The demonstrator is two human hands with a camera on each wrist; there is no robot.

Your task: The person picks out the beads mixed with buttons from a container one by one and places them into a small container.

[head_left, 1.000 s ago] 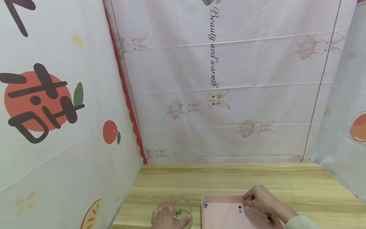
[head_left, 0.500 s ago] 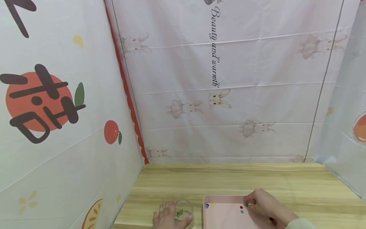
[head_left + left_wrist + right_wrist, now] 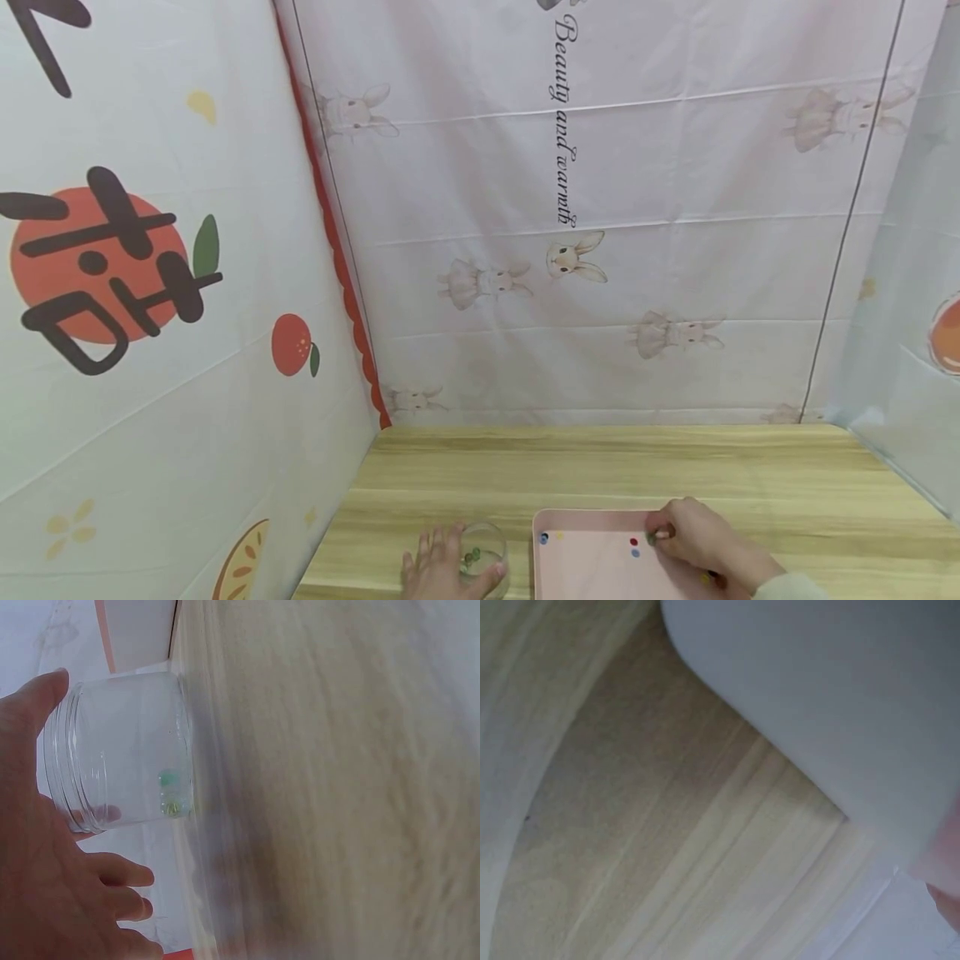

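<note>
My left hand (image 3: 442, 567) grips a clear jar (image 3: 491, 537) that stands upright on the table. Its thumb (image 3: 41, 697) and a finger span the jar's rim, and the other fingers stick out beside it. Small green pieces (image 3: 471, 556) lie at the bottom of the jar; the left wrist view shows them as shiny and roundish. Over the far right corner of a pink tray (image 3: 585, 575), my right hand (image 3: 690, 533) pinches a small green piece (image 3: 651, 539), partly hidden by the fingers. The right wrist view shows the tray's outer wall, with only a bit of a finger.
In the tray lie a red piece (image 3: 633, 542), a blue piece (image 3: 635, 553), a dark blue one (image 3: 543, 538) in the far left corner and a yellow one (image 3: 559, 536). More pieces are partly under the right hand. Fabric walls enclose the wooden table (image 3: 600, 467).
The right hand's fingers have closed on the green piece at the tray's far right corner and shifted slightly to the right. The left hand and the jar have stayed put.
</note>
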